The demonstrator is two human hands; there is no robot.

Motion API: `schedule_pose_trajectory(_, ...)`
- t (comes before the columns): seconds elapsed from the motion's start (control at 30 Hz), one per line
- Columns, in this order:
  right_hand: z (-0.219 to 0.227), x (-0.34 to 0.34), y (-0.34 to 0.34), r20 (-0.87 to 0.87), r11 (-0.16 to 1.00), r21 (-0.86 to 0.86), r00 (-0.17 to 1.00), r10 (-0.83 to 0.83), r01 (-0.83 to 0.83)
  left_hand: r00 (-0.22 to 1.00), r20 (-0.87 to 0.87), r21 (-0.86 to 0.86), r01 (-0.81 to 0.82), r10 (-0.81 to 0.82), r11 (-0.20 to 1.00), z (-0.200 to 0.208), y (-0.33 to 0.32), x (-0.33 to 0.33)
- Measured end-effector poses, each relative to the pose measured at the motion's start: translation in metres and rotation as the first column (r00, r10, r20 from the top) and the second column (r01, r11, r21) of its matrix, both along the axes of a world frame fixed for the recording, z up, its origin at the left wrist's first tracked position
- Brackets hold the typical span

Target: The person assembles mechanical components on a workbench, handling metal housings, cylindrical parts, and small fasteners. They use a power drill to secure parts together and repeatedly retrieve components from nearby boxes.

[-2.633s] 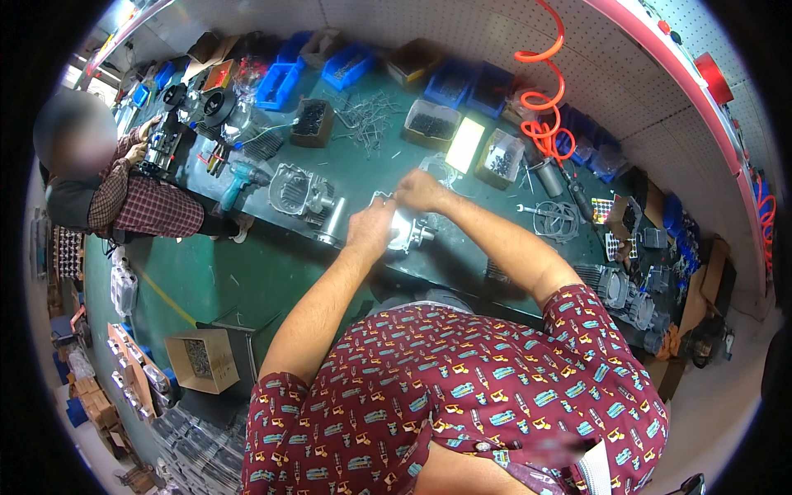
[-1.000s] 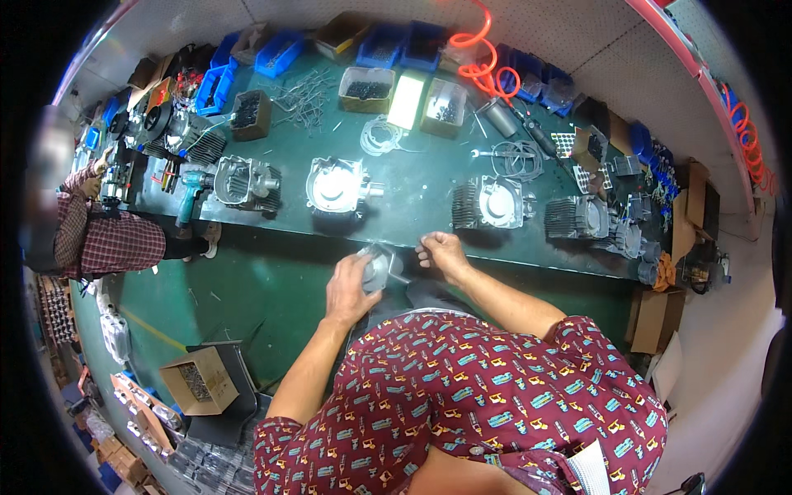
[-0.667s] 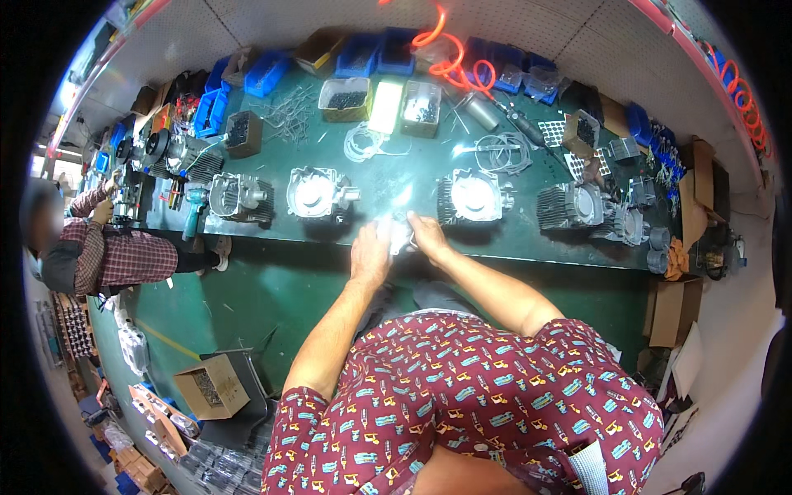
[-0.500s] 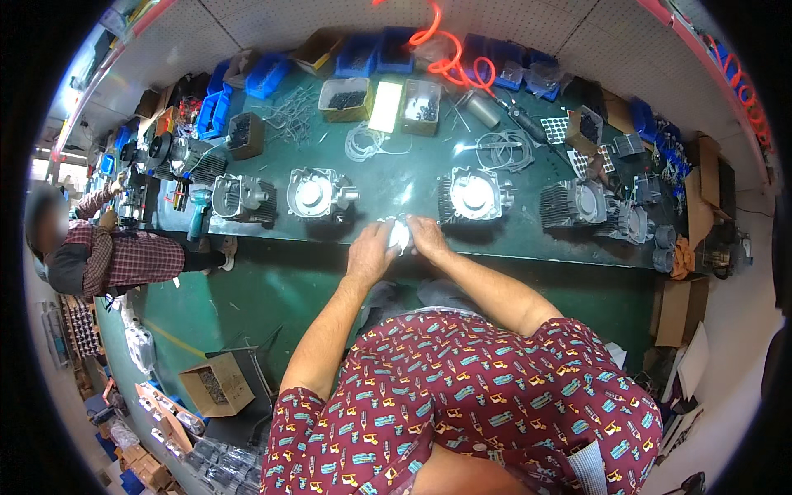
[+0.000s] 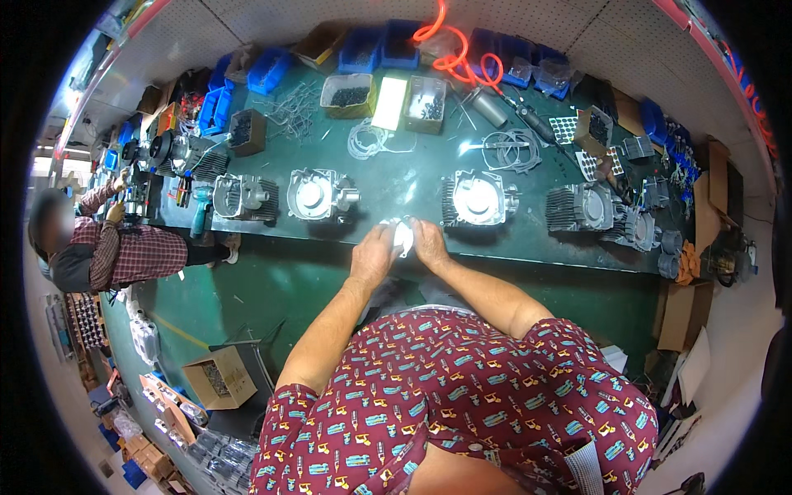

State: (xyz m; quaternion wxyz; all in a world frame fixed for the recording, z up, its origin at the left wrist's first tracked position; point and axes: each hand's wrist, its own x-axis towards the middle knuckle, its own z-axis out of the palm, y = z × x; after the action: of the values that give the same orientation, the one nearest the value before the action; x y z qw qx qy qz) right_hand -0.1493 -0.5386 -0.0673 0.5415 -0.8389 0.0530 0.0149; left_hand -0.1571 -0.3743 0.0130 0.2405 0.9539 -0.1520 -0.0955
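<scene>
Both hands meet at the bench's front edge around a small bright, whitish piece (image 5: 403,237), overexposed so that its kind does not show. My left hand (image 5: 374,251) grips it from the left with bent fingers. From the right, the curled fingers of my right hand (image 5: 429,242) press against its other side. Beyond the hands, a silver finned metal housing (image 5: 313,195) lies to the left, its round face up. A similar finned housing (image 5: 475,198) lies to the right, closest to my right hand.
More finned housings stand at the left (image 5: 246,198) and right (image 5: 580,207) of the green bench (image 5: 396,177). A teal power drill (image 5: 200,211) sits by the left edge. Parts bins (image 5: 346,96), wire coils and an orange coiled hose (image 5: 450,59) occupy the back. A co-worker (image 5: 111,239) stands at far left.
The whitish piece has turned slightly between my hands, and more of it shows. My hands stay at about the same place, while the view has shifted a little.
</scene>
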Motion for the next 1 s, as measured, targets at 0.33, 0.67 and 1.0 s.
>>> schedule_pose_trajectory(0.33, 0.123, 0.018, -0.011, -0.153, 0.9, 0.157, 0.89, 0.429, -0.406, 1.0, -0.007, -0.01, -0.002, 0.002, 1.0, 0.069, 0.031, -0.01)
schedule_pose_trajectory(0.67, 0.201, 0.089, 0.102, 0.088, 0.546, 0.093, 0.553, 0.828, -0.832, 0.965, 0.225, -0.139, -0.105, 0.135, 0.985, 0.178, 0.139, -0.024)
schedule_pose_trajectory(1.0, 0.218, 0.14, 0.274, 0.085, 0.443, 0.065, 0.447, 0.89, -0.894, 0.966, 0.189, -0.184, -0.142, 0.176, 0.973, 0.179, 0.298, 0.005)
